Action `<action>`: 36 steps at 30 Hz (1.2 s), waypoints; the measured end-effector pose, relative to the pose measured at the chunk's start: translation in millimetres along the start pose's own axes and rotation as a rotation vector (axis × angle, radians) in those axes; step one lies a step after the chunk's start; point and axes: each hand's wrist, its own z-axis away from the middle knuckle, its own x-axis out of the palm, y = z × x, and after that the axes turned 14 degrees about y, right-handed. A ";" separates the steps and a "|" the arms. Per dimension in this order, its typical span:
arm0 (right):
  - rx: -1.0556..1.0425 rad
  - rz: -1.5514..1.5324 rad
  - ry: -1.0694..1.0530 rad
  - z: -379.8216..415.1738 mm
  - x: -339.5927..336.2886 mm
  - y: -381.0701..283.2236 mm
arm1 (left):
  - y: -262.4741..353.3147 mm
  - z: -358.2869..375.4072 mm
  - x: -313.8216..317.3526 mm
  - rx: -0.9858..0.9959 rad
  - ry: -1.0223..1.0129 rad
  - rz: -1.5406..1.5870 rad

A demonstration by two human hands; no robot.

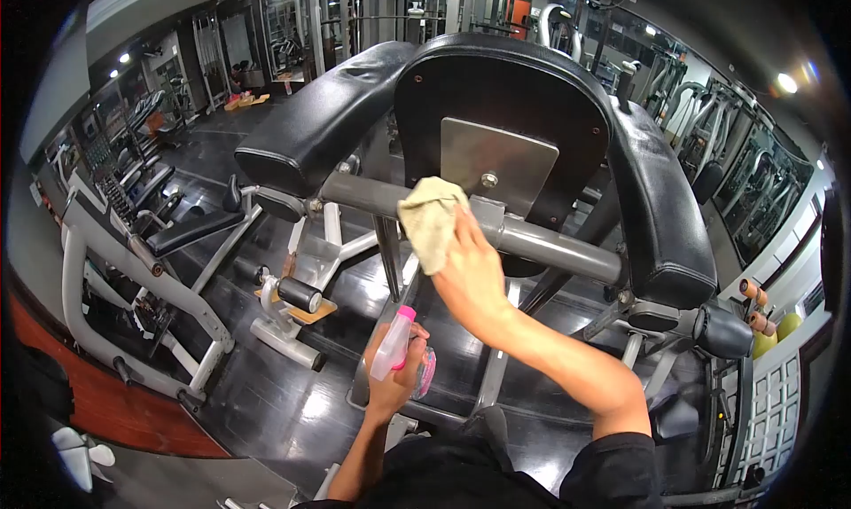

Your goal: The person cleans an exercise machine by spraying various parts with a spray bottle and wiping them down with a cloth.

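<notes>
My right hand [472, 277] is closed on a pale yellow-green cloth [428, 223]. The cloth lies against the grey metal crossbar [563, 247] behind a gym machine's backrest [576, 92]. Lower down, in front of my body, my left hand [396, 387] is wrapped round a translucent spray bottle [390, 354] with a pink top. Something pink and teal [427, 373] shows beside that hand; I cannot make out what it is. A metal plate [514, 159] with a bolt is fixed to the backrest just above the crossbar.
Black padded arms [332, 119] flank the backrest on both sides. A grey-framed machine [160, 278] stands at the left, and a small black roller pad [300, 293] sits nearer the middle. Dumbbells with orange-brown ends [761, 323] are at the right. A person sits far back at the left.
</notes>
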 end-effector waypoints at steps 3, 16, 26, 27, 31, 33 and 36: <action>0.095 0.076 -0.071 21.3 -34.2 15.5 | -4.0 0.9 1.7 -0.003 -0.012 0.020; 0.675 0.137 0.161 81.2 -98.2 72.4 | -16.8 2.5 20.9 -0.053 -0.115 0.041; 0.810 0.182 0.041 46.3 -76.6 96.9 | -15.6 2.2 15.2 -0.055 -0.084 0.057; 0.915 0.195 -0.078 41.2 -77.5 104.8 | -16.3 2.1 13.3 -0.055 -0.084 0.057; 0.908 0.300 -0.185 40.8 -64.0 125.9 | -22.4 2.3 6.3 -0.027 -0.087 0.017; 0.932 0.215 -0.125 42.1 -64.6 125.5 | -25.2 2.3 5.7 -0.041 -0.093 0.020; 0.908 0.129 0.014 61.3 -67.9 111.7 | -28.0 2.2 6.6 -0.057 -0.105 0.047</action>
